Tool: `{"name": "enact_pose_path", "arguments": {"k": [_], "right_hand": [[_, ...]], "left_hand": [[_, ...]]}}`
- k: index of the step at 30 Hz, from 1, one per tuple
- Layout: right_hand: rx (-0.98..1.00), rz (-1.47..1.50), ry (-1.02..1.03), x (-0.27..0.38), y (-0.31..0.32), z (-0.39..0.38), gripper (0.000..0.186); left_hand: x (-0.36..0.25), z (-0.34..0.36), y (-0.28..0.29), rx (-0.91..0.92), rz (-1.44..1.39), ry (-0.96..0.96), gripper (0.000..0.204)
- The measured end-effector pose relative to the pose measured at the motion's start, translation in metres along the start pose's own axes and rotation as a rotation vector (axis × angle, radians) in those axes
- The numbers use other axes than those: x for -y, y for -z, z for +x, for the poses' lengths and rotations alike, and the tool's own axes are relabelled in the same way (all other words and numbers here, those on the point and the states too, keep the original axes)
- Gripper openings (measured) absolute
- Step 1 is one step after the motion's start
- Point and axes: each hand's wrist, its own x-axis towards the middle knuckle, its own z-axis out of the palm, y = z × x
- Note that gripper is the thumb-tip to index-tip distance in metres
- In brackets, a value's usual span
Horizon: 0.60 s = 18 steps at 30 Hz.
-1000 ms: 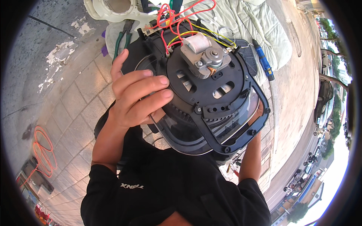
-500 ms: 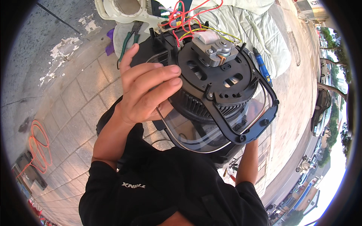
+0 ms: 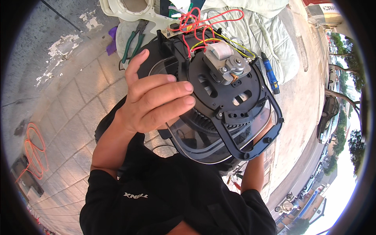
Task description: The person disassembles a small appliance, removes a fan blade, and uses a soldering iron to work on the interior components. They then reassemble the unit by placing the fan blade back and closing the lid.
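In front of my chest is a black appliance housing (image 3: 219, 96) with a round slotted plate, a ribbed ring beneath and a clear curved cover (image 3: 203, 145). A small metal motor (image 3: 231, 64) sits on the plate. Red wires (image 3: 203, 25) and yellow wires run from its far side to a small circuit board (image 3: 170, 32). My left hand (image 3: 152, 100) grips the housing's left side, three fingers over the edge, little finger raised, thumb hidden. My right forearm (image 3: 252, 174) goes up behind the right side of the housing; the hand's fingers are hidden there.
Green-handled pliers (image 3: 134, 41) and a blue screwdriver-like tool (image 3: 270, 72) lie on a pale cloth (image 3: 282, 51) beyond the housing. A cream plastic shell (image 3: 129, 11) is at the far left. Coiled orange cord (image 3: 36, 152) lies on the paving at left. Parked vehicles line the right.
The housing has tilted slightly, and its motor has shifted a little right and nearer to me. My left hand keeps its grip and has moved slightly nearer.
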Motion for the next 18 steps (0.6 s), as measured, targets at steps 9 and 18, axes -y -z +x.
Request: {"name": "enact_pose_path", "arguments": {"k": [9,18], "right_hand": [[0.049,-0.117,-0.104,-0.017,0.014,0.002,0.022],[0.003,-0.449,0.369,0.025,-0.010,0.007,0.028]], "left_hand": [[-0.003,0.005,0.002,0.009,0.026,0.031,0.035],[0.000,0.004,0.001,0.029,0.037,0.026,0.037]]}}
